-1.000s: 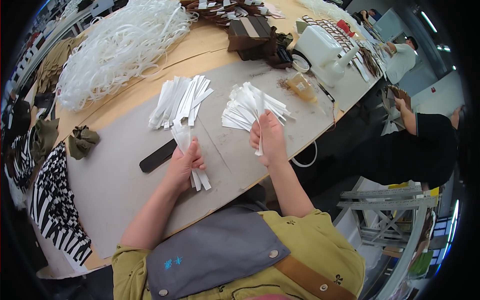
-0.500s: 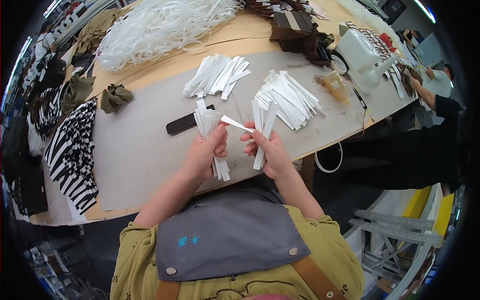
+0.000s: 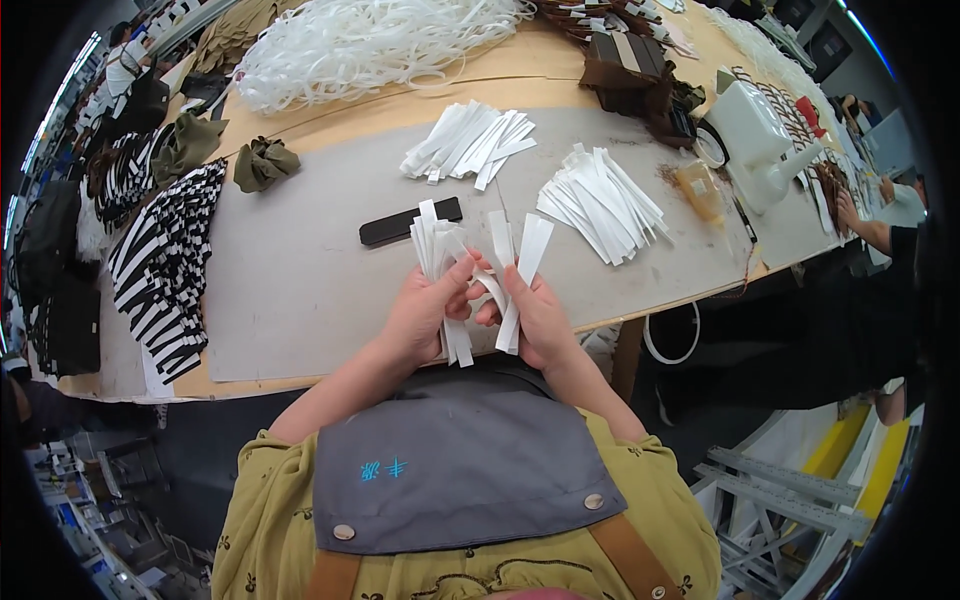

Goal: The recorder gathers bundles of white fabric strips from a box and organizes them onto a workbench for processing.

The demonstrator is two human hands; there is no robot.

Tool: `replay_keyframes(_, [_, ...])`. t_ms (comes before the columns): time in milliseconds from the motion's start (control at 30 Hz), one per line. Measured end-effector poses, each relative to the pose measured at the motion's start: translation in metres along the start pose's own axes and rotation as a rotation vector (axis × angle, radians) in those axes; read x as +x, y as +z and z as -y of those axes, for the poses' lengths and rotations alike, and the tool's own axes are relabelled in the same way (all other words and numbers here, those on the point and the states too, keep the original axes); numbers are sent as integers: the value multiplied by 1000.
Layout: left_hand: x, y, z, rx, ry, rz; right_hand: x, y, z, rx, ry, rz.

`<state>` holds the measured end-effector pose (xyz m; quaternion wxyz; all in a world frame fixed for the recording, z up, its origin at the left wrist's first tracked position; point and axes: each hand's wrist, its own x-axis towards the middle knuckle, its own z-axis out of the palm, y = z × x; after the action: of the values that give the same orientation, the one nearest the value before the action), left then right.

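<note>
My left hand (image 3: pixel 437 304) is closed around an upright bundle of flat white strips (image 3: pixel 431 236), whose lower ends stick out below the fist. My right hand (image 3: pixel 538 316) grips a smaller fan of white strips (image 3: pixel 534 243), with the thumb pressed over them. Between the two hands a single white strip (image 3: pixel 492 286) curves, its ends near the fingertips of both; which fingers pinch it I cannot make out. Just beyond my left hand lies a long black bar-shaped object (image 3: pixel 384 232). Two loose piles of white strips rest farther off, one pile (image 3: pixel 466 142) at the middle and another pile (image 3: pixel 603 208) to the right.
A big tangle of white tape (image 3: pixel 370 50) covers the table's far side. Black-and-white strips (image 3: pixel 165 270) and an olive cloth bundle (image 3: pixel 265 164) lie at left. At right stand a white machine-like container (image 3: pixel 755 135) and an amber packet (image 3: pixel 700 190). A co-worker's arm (image 3: pixel 865 225) reaches in there.
The single strip between my hands has gone from straight to bent, and my hands are closer together. The whole view has shifted, so the table things appear farther right.
</note>
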<state>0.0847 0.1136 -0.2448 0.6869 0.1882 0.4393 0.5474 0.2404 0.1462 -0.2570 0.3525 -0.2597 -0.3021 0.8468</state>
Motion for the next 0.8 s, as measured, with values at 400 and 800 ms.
replay_keyframes(400, [24, -7, -14, 3, 102, 26, 34, -12, 6, -152, -3, -71])
replay_keyframes(800, [48, -9, -14, -13, 239, -143, 52, -13, 5, -218, -42, -243])
